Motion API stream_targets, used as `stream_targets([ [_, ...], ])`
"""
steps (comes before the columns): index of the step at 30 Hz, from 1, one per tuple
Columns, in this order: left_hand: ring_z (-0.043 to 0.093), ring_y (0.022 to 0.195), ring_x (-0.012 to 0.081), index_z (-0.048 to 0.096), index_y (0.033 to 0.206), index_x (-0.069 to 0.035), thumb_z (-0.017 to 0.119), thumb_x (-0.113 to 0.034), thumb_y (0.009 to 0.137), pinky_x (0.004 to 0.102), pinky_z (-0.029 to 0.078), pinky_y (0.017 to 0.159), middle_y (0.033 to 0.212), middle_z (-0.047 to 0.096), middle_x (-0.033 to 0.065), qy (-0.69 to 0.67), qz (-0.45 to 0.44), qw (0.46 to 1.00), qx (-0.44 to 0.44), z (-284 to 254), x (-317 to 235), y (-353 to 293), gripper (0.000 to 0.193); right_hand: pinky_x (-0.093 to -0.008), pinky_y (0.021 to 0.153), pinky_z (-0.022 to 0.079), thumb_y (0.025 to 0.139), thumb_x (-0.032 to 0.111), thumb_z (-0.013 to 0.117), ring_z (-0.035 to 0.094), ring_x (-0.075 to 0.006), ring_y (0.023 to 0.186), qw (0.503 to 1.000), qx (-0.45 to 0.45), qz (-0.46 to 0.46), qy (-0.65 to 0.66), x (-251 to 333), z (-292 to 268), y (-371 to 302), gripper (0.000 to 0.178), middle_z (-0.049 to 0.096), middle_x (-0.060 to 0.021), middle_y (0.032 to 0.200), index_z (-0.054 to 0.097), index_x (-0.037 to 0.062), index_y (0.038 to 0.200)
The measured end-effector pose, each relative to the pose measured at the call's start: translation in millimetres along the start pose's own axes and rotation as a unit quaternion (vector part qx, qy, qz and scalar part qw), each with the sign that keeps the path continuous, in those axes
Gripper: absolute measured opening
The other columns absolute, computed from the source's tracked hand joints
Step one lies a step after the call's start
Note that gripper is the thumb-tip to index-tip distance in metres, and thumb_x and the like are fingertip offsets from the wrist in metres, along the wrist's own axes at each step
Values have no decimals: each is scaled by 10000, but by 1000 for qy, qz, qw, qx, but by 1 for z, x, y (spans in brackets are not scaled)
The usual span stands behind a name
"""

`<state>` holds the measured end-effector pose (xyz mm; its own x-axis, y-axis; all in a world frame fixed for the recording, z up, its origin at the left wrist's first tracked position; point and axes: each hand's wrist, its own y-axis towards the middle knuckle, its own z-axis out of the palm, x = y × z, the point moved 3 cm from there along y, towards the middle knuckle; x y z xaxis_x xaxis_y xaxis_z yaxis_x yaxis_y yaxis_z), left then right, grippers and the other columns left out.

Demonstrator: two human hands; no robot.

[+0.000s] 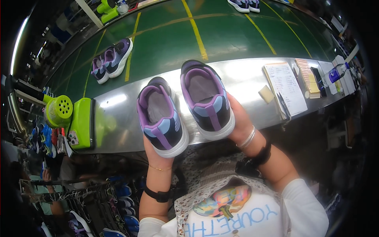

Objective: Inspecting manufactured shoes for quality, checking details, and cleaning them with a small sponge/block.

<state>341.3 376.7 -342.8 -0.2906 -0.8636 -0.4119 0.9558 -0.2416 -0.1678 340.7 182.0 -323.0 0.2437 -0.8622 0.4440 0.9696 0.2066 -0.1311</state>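
Two dark sneakers with purple collars, light blue panels and white soles are held up side by side over the metal bench edge, heels toward me. My left hand (156, 156) is closed on the left sneaker (160, 140), mostly hidden beneath its heel. Around the outer side of the right sneaker (215, 118) my right hand (240, 122) is wrapped, its fingers largely out of sight under the sole. Both openings face up and show grey insoles. Toes point away from me.
Beyond the metal bench (130, 118) runs a green belt (166, 35) with yellow lines, carrying a similar sneaker pair (112, 60). A lime-green device (82, 122) stands left. At right lie a notepad (286, 85), a pen (283, 104), a beige block (266, 94) and a bottle (335, 74).
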Motion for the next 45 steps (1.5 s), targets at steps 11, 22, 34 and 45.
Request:
stream_targets([
  [11,576,1017,269,497,1174,-1,286,-302,945,369,459,903,1122,583,165,-54,-15,998,36,6,0,9,433,-351,890,482,973,303,314,586,-215,1015,999,-26,31,27,-11,1,13,393,592,-104,1138,493,38,1203],
  [22,572,770,276,645,970,-86,618,-164,792,346,470,695,808,588,113,857,347,376,-56,31,-67,-5,196,-385,792,434,856,51,468,531,-335,885,580,-67,-257,-770,-5,-38,-2,302,536,-189,957,485,-14,1151],
  [34,614,813,296,639,940,-140,631,-663,626,387,490,679,801,625,126,942,30,296,154,67,-4,14,610,-382,763,462,828,98,529,565,-311,865,602,-96,-334,-718,-6,-38,-12,287,559,-169,971,510,5,1098],
  [45,552,871,99,545,1074,12,655,-614,688,278,454,761,941,617,49,652,532,539,40,172,-197,-117,744,-329,821,457,836,61,541,551,-257,917,625,-95,-318,-707,-8,-57,-8,323,502,-159,1070,469,-41,1134],
])
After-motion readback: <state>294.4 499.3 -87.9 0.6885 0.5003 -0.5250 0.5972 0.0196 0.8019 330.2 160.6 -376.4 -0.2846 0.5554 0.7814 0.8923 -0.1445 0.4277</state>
